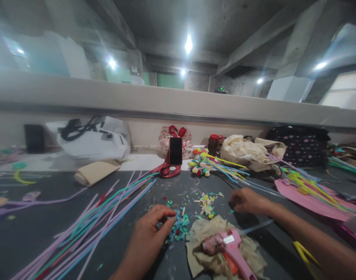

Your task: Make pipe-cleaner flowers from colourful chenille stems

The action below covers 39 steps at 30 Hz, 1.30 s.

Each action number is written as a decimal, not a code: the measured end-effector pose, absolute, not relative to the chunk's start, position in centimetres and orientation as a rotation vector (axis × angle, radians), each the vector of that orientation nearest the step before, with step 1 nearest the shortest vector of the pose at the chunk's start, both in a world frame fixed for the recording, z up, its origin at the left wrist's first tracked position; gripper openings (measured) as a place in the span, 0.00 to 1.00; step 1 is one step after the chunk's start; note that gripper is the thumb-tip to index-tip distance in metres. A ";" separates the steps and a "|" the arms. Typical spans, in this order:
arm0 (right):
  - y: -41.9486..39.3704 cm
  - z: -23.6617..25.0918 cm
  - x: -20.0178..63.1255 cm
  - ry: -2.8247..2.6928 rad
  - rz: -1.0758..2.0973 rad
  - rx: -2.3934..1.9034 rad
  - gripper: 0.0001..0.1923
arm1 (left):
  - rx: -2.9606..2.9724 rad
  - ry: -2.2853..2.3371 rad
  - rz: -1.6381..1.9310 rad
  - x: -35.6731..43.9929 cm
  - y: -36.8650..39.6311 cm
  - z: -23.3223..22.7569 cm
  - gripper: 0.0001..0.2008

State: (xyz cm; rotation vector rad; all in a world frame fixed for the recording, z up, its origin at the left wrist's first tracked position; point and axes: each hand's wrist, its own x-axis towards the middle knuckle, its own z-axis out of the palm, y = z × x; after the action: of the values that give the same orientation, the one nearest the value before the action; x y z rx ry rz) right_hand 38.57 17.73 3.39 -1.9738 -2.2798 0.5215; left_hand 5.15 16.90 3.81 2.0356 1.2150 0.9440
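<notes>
My left hand (151, 235) is at the left side of a heap of small blue and teal cut pieces (181, 227). Its thumb and forefinger curl close together at the tips, and anything between them is too small to make out. Farther right, my right hand (249, 200) is low over the dark table, fingers bent down and closed, their tips partly hidden. A tiny teal scrap lies just below those fingertips. Between the hands is a second heap of yellow, white and pink bits (207, 205). A pink hot glue gun (233, 247) rests on crumpled brownish paper (198, 258) nearer me.
Long pastel fuzzy stems (90, 229) cover the table's left. A phone (176, 151) stands at the back beside a bundle of colourful stem flowers (201, 161). Yellow-handled scissors or pliers (306, 254) lie by my right forearm. Pink sheet (309, 200) with stems lies right; bags line the partition.
</notes>
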 end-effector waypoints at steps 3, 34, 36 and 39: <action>17.0 2.6 38.2 -2.306 0.463 -1.982 0.10 | 2.035 1.212 0.934 5.3 16.8 3.8 0.10; 21.8 2.4 30.0 -2.569 0.332 -1.547 0.11 | 2.034 1.131 0.942 5.7 15.2 3.6 0.07; 21.8 2.1 30.7 -2.553 0.302 -1.562 0.13 | 2.100 1.160 0.898 4.5 15.0 4.1 0.07; 21.4 1.8 31.8 -2.536 0.234 -1.573 0.15 | 2.244 1.403 0.817 0.7 15.7 5.3 0.08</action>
State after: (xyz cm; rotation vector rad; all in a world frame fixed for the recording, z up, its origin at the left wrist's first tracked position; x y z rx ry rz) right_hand 31.84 21.36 1.84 -1.5735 -2.5359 0.2338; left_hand 0.66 15.67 5.32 2.2437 1.4027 0.8169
